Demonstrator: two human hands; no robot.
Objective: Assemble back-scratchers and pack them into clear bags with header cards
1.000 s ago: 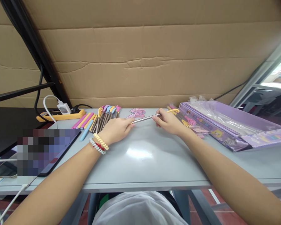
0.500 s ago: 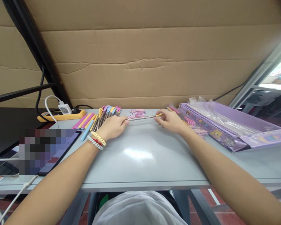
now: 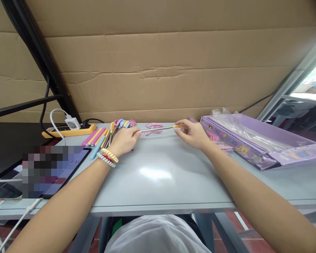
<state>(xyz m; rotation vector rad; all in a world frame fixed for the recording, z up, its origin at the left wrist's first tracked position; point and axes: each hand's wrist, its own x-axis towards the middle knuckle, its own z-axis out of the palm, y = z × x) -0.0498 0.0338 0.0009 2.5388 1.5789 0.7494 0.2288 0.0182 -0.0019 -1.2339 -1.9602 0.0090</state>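
A thin metal rod with a yellow end (image 3: 158, 129), which looks like part of a back scratcher, spans level between my two hands above the table. My left hand (image 3: 125, 140) pinches its bare metal end. At the yellow end, my right hand (image 3: 194, 134) has its thumb and fingertips around the piece. Beside my left hand lie several metal rods with coloured hand-shaped heads (image 3: 125, 123), partly covered by it. Pink, yellow and blue handle tubes (image 3: 96, 136) are further left. Small pink printed cards (image 3: 154, 125) lie behind the rod.
A purple printed box (image 3: 242, 151) with clear plastic sleeves stands at the right, near a pink hand-shaped head (image 3: 213, 136) and more cards. On the left are a tablet (image 3: 76, 168), a yellow power strip (image 3: 68, 132) and white cables. A cardboard wall (image 3: 158, 52) rises behind the table.
The rod has moved slightly left and up with my left hand. My right fingers have loosened a little around the yellow end, showing more of it.
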